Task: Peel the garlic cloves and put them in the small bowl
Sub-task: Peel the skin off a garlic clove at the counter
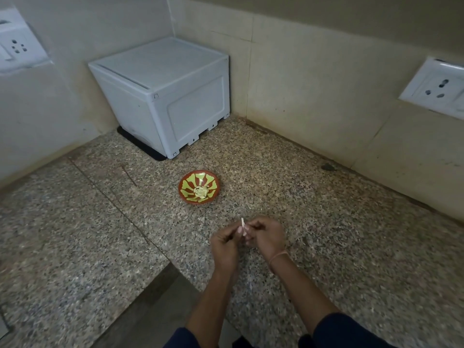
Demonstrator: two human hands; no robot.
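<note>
Peeling done: a little heap of pale, smooth peeled cloves [200, 192] already lies in the middle of the small round bowl [184, 181], red-brown glaze with yellow-green rays; you are some way in, though how many cloves make up the heap is too small to count
Peeling left: the one clove in your fingers is not yet bare and not yet in the bowl; no other unpeeled garlic shows, so this may be the last, which is a guess
Bench: the speckled brown-grey stone bench [339, 222] is hard, polished and flat, with a joint line running across it on your left
White box: the boxy white plastic container [160, 96] with a flat lid stands in the corner, well apart from the bowl
Left hand: your left hand [224, 243] has its fingers curled, its grip pinched on the clove
Right hand: your right hand [266, 237], a thin thread band at the wrist, meets it fingertip to fingertip, grip closed on the same clove
Bowl: shallow, glossy and likely ceramic, it sits on the bench just beyond your hands
Clove in hand: the small pale garlic clove [241, 231] is held above the bench, near the bowl, mostly hidden by fingertips
Skin: a thin, papery white strip of skin [242, 221] stands up from the clove, dry and light by the look of it
</note>
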